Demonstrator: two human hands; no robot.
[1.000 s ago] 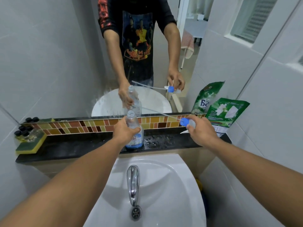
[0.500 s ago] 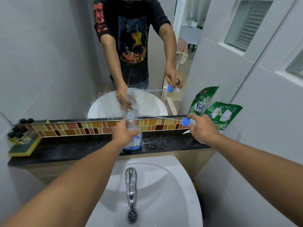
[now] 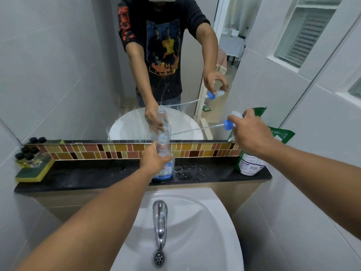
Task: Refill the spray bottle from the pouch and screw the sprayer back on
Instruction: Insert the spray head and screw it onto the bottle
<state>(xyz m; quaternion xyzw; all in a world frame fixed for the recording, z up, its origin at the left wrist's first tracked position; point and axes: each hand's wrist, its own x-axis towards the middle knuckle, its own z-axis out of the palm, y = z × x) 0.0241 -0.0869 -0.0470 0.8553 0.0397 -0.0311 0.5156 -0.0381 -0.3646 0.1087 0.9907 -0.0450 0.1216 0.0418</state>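
Observation:
A clear spray bottle (image 3: 163,151) with a blue label stands upright on the black ledge (image 3: 97,177), its neck uncapped. My left hand (image 3: 154,159) grips its body. My right hand (image 3: 252,132) holds the sprayer head (image 3: 228,125), blue collar and white top, up to the right of the bottle. Its thin dip tube (image 3: 193,130) slants down leftward, and the tip is level with the bottle's mouth. The green refill pouch (image 3: 252,163) stands at the ledge's right end, partly hidden behind my right wrist.
A white sink (image 3: 195,231) with a chrome tap (image 3: 160,220) lies below the ledge. A yellow-green sponge (image 3: 35,173) carrying small black-capped bottles (image 3: 27,153) sits at the ledge's left end. The ledge is wet beside the bottle. A mirror (image 3: 78,75) backs the ledge.
My right hand has lifted the sprayer head higher and rightward, drawing the dip tube out of the bottle's neck. My left hand has kept the bottle still on the ledge.

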